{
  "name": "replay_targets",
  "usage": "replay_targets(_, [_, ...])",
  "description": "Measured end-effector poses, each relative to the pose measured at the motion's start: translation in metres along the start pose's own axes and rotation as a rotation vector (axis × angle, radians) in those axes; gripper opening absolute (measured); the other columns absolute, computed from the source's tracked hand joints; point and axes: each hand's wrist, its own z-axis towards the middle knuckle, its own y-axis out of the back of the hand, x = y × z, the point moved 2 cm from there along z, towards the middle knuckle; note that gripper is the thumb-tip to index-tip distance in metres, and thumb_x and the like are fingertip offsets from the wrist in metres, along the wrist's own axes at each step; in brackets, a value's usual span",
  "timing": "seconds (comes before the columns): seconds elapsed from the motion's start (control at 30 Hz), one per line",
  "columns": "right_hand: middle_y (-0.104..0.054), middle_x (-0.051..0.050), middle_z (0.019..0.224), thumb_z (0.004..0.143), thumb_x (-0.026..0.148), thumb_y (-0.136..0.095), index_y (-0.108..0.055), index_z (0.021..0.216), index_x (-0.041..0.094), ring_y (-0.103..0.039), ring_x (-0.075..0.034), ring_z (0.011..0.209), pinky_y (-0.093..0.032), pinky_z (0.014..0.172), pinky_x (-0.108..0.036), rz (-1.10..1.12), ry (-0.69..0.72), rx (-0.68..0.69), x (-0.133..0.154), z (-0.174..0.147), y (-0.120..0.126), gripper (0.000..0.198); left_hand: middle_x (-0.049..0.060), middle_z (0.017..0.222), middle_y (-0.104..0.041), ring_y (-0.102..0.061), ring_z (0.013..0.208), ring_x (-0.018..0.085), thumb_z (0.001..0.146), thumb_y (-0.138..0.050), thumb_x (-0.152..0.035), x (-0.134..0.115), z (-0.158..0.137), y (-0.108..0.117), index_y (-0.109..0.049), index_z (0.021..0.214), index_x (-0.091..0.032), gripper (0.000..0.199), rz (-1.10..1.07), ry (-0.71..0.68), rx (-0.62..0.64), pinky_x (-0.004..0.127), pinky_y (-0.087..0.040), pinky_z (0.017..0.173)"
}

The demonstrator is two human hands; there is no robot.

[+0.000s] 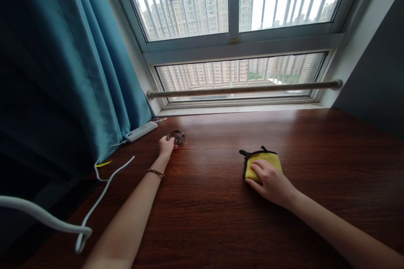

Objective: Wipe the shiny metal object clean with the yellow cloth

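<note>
Hands: two; left hand (166, 146) and right hand (265, 178).
Dark openwork ring: one (180, 137), near the far left of the wooden surface (208, 201), its near side in the left hand's closed fingers.
Yellow cloth: one (274, 160), black-edged, flat on the wood, right of centre, under the right hand.
White cords: pale lengths (104, 195) at the left, one yellow strip (104, 164) beside them.
White device: one, long (141, 131), by the curtain (118, 92).
Edges: far edge meets the window sill (240, 109); right side runs to a grey wall (375, 80).
Room: wood stretches between both hands and beyond the cloth.
Left arm: reaches forward, nearly straight, one bracelet (155, 172) at the wrist.
Right arm: slants in from lower right, palm down, fingers bent, thumb spread; whether they pinch the fabric, cannot tell.
</note>
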Motion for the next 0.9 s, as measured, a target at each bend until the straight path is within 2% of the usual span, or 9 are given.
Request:
replay_targets(0.1, [-0.058,-0.017,0.108,0.077,0.037,-0.065,-0.059,0.102,0.012,-0.051,-0.033,0.104,-0.043,0.09,-0.047,0.034,0.017,-0.018,0.001,-0.002,-0.007,0.036,0.009,0.113,-0.054,-0.056,0.097,0.019,0.086,-0.051,-0.032,-0.005,-0.006,0.003,-0.051,0.115,-0.014,0.034,-0.044,0.005,0.023,0.039,-0.049,0.082])
replay_targets(0.23, [-0.061,-0.014,0.104,0.085,0.028,-0.052,-0.062,0.098,0.015,-0.053,-0.03,0.101,-0.044,0.089,-0.046,0.141,-0.01,-0.062,-0.005,-0.001,-0.01,0.02,0.009,0.115,-0.053,-0.055,0.099,0.019,0.086,-0.051,-0.032,-0.018,-0.023,-0.004,-0.05,0.116,-0.014,0.034,-0.149,-0.038,0.069,0.04,-0.049,0.082])
replay_targets(0.3, [-0.062,-0.012,0.098,0.089,0.028,-0.046,-0.063,0.093,0.017,-0.054,-0.028,0.097,-0.043,0.088,-0.043,0.216,-0.055,-0.106,-0.007,0.0,-0.008,0.021,0.009,0.116,-0.053,-0.055,0.099,0.02,0.086,-0.051,-0.032,-0.026,-0.037,-0.016,-0.05,0.116,-0.014,0.035,-0.213,-0.053,0.134,0.04,-0.049,0.083])
replay_targets(0.37, [-0.062,-0.01,0.089,0.091,0.033,-0.042,-0.064,0.085,0.018,-0.055,-0.027,0.089,-0.043,0.083,-0.042,0.297,-0.14,-0.175,-0.01,0.001,-0.005,0.027,0.009,0.116,-0.053,-0.055,0.099,0.019,0.086,-0.051,-0.032,-0.034,-0.057,-0.032,-0.05,0.116,-0.014,0.035,-0.278,-0.04,0.239,0.04,-0.049,0.083])
replay_targets(0.5, [-0.058,-0.007,0.067,0.091,0.047,-0.04,-0.057,0.065,0.017,-0.055,-0.023,0.065,-0.045,0.061,-0.034,0.5,-0.393,-0.36,-0.021,-0.001,-0.001,0.043,0.009,0.112,-0.055,-0.056,0.095,0.018,0.086,-0.05,-0.032,-0.041,-0.112,-0.064,-0.051,0.114,-0.014,0.034,-0.367,0.077,0.562,0.038,-0.05,0.08])
replay_targets(0.57, [-0.058,-0.006,0.062,0.09,0.053,-0.039,-0.055,0.066,0.017,-0.056,-0.021,0.058,-0.044,0.052,-0.031,0.647,-0.511,-0.432,-0.028,-0.002,-0.004,0.046,0.009,0.109,-0.056,-0.057,0.094,0.018,0.086,-0.051,-0.033,-0.04,-0.142,-0.075,-0.052,0.112,-0.013,0.032,-0.38,0.147,0.729,0.038,-0.05,0.079])
replay_targets(0.63, [-0.062,-0.006,0.065,0.089,0.056,-0.037,-0.057,0.074,0.016,-0.06,-0.022,0.059,-0.047,0.051,-0.03,0.819,-0.587,-0.474,-0.034,-0.002,-0.008,0.047,0.009,0.109,-0.056,-0.057,0.093,0.017,0.086,-0.051,-0.033,-0.038,-0.167,-0.083,-0.052,0.111,-0.013,0.032,-0.386,0.195,0.839,0.037,-0.05,0.079])
replay_targets(0.77, [-0.068,-0.009,0.08,0.086,0.06,-0.04,-0.059,0.087,0.017,-0.066,-0.024,0.072,-0.053,0.059,-0.031,1.133,-0.633,-0.494,-0.038,0.002,-0.016,0.047,0.008,0.108,-0.056,-0.057,0.091,0.017,0.087,-0.05,-0.032,-0.035,-0.197,-0.102,-0.051,0.113,-0.013,0.032,-0.394,0.209,0.893,0.037,-0.051,0.077])
replay_targets(0.9, [-0.069,-0.012,0.085,0.084,0.064,-0.037,-0.062,0.089,0.017,-0.067,-0.026,0.077,-0.054,0.058,-0.032,1.359,-0.611,-0.393,-0.034,0.008,-0.016,0.054,0.008,0.111,-0.054,-0.057,0.092,0.017,0.086,-0.051,-0.031,-0.034,-0.207,-0.121,-0.049,0.115,-0.014,0.033,-0.393,0.135,0.866,0.036,-0.051,0.077])
